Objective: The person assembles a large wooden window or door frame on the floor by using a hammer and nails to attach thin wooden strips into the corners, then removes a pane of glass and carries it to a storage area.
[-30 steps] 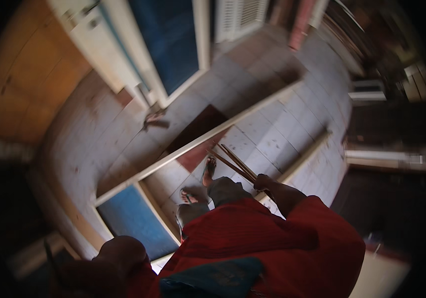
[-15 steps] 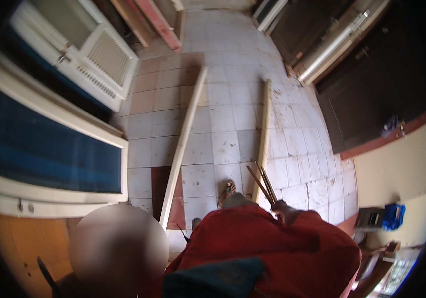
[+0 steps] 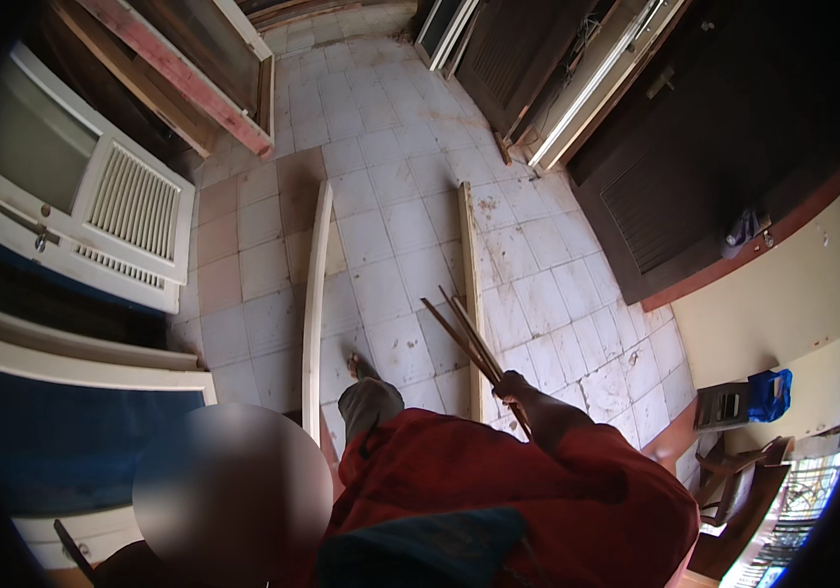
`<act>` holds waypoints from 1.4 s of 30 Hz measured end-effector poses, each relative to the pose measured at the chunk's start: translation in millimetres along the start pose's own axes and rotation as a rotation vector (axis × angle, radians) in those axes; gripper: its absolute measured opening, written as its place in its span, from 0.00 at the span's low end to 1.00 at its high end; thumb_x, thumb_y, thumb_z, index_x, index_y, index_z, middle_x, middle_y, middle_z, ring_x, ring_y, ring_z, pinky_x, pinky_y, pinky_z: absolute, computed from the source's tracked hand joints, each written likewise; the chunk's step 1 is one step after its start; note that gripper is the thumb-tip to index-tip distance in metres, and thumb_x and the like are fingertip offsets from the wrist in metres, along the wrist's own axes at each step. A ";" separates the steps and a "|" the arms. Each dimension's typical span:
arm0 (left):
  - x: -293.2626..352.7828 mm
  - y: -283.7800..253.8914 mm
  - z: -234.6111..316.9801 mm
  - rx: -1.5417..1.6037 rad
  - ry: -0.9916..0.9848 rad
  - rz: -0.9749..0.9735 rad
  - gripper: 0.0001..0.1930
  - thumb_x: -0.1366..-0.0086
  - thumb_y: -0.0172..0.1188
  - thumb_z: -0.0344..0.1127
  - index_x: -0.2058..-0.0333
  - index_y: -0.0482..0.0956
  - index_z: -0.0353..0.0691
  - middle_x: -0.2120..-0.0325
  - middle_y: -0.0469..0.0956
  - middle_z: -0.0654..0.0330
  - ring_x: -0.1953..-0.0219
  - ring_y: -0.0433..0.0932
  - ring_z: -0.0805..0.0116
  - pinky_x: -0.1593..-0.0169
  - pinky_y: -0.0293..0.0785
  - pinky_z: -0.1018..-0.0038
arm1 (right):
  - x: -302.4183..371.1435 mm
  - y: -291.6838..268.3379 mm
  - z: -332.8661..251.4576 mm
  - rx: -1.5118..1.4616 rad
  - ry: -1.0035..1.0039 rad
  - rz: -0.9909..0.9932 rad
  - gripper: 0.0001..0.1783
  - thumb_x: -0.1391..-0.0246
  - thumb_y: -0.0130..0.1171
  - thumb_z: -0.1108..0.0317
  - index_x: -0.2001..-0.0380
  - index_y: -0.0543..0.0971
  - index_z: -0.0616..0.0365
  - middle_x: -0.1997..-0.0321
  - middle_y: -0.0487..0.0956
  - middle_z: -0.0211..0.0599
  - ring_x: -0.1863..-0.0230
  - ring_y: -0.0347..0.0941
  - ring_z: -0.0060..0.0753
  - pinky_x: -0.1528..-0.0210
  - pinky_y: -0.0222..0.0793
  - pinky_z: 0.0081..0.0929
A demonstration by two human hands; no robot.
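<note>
While right hand [image 3: 511, 385] grips, sticks [image 3: 480, 355] splay

Left in the frame we see a white door [image 3: 136, 191] with louvres, and at lower left a blue panel [image 3: 67, 441] edged in white. A red plank [image 3: 180, 73] slants across the upper left. At upper right we have a dark door [image 3: 704, 147], with a blue bag [image 3: 770, 395] below it, toward the right edge. White tiles [image 3: 381, 235] fill our middle.

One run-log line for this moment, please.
Right hand: gripping thin wooden strips | Left hand: out of view | Nearby: two pale rails, tiled floor
</note>
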State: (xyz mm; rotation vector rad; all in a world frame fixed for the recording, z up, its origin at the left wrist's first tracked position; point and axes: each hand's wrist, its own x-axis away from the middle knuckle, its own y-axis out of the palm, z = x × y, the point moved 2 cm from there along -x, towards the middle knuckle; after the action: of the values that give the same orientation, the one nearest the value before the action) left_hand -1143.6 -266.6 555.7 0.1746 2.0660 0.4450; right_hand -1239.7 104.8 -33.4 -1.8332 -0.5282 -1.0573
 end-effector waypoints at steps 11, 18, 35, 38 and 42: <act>126.4 -83.8 -265.2 -0.025 -0.052 0.048 0.17 0.41 0.61 0.51 0.61 0.74 0.46 0.81 0.59 0.74 0.80 0.57 0.85 0.80 0.53 0.87 | -103.6 -146.2 -116.2 0.100 0.179 -0.113 0.17 0.55 0.60 0.63 0.64 0.81 0.65 0.75 0.81 0.44 0.77 0.79 0.36 0.73 0.76 0.34; 201.7 -101.4 -450.9 -0.021 -0.031 0.141 0.12 0.38 0.57 0.47 0.64 0.73 0.46 0.81 0.60 0.73 0.81 0.59 0.83 0.81 0.54 0.86 | -172.8 -217.4 -165.2 -0.162 0.306 -0.031 0.17 0.57 0.63 0.62 0.67 0.81 0.66 0.73 0.82 0.44 0.74 0.80 0.37 0.71 0.78 0.34; 791.2 -407.8 -705.2 -1.357 -1.903 -0.038 0.12 0.39 0.60 0.40 0.73 0.80 0.36 0.81 0.73 0.66 0.76 0.68 0.76 0.71 0.65 0.75 | -511.2 -583.5 -446.0 -0.562 0.215 -0.141 0.14 0.54 0.66 0.65 0.65 0.80 0.62 0.75 0.78 0.42 0.76 0.77 0.38 0.75 0.76 0.40; 870.2 -484.6 -600.5 -1.566 -2.283 -0.527 0.09 0.39 0.57 0.38 0.70 0.79 0.38 0.76 0.76 0.63 0.71 0.73 0.71 0.67 0.70 0.72 | -570.8 -673.1 -545.9 -0.528 0.191 -0.113 0.14 0.54 0.66 0.65 0.65 0.79 0.62 0.76 0.77 0.41 0.77 0.76 0.37 0.75 0.76 0.39; 918.7 -568.3 -517.8 -1.290 -2.402 -2.234 0.20 0.37 0.49 0.52 0.50 0.73 0.53 0.61 0.81 0.64 0.60 0.80 0.59 0.59 0.76 0.59 | -645.3 -768.3 -665.0 -0.540 0.123 -0.103 0.14 0.53 0.66 0.64 0.66 0.78 0.63 0.78 0.74 0.38 0.79 0.75 0.35 0.76 0.77 0.38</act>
State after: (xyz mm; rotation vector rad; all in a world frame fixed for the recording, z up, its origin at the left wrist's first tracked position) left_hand -2025.6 -639.2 -164.3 3.3752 2.8891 0.4620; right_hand -2432.3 -56.9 -52.5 -2.1998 -0.2784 -1.4769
